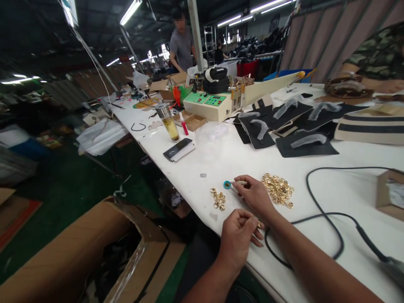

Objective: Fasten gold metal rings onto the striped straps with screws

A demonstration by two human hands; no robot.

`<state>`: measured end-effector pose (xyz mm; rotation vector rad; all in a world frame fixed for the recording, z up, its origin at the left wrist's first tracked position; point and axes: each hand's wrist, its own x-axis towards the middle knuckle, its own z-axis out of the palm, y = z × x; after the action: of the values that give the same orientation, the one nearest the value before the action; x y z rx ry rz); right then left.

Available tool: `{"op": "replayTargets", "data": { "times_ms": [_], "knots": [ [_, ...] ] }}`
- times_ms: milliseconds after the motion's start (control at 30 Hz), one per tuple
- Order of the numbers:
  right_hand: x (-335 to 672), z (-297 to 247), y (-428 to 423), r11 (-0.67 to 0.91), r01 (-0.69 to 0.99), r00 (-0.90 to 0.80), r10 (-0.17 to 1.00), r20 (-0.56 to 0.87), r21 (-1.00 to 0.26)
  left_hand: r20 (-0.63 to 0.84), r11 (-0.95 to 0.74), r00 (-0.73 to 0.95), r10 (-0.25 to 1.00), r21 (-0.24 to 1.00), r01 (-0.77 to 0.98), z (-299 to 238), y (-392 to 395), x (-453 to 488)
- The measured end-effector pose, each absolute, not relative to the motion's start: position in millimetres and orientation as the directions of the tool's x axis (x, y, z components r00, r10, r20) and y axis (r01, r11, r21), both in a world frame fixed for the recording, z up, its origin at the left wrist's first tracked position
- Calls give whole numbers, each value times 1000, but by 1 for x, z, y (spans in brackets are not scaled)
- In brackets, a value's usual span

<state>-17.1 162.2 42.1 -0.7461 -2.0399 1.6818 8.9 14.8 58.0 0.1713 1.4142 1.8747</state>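
My right hand [254, 194] rests on the white table [315, 185] and pinches a thin tool whose tip touches a small blue ring [226, 184]. My left hand [239, 235] sits at the table's near edge with its fingers curled around a small gold ring. A small heap of gold rings [218, 198] lies left of the right hand. A larger pile of gold rings [278, 189] lies to its right.
A black cable [328, 219] loops across the table on the right. Black cut pieces [303, 126], a beige control box [210, 105], a glass bottle [169, 122] and a phone [178, 148] lie farther back. An open cardboard box [94, 252] stands on the floor at left. Other people work nearby.
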Motion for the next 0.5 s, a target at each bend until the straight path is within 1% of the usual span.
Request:
{"op": "replayTargets", "data": {
  "times_ms": [133, 200, 333, 500],
  "knots": [
    [-20, 36, 160, 335, 189, -757, 649, 80, -923, -349, -102, -687, 637, 845, -524, 55, 17, 3],
    [-20, 36, 159, 382, 205, -750, 653, 106, -901, -347, -104, -678, 648, 841, -530, 56, 18, 1],
    [-18, 38, 158, 369, 234, -736, 672, 85, -899, -351, -127, -661, 664, 818, -562, 58, 17, -3],
    [-16, 37, 157, 345, 239, -716, 694, 76, -908, -371, -173, -667, 646, 780, -601, 55, 14, -6]
  ]
}}
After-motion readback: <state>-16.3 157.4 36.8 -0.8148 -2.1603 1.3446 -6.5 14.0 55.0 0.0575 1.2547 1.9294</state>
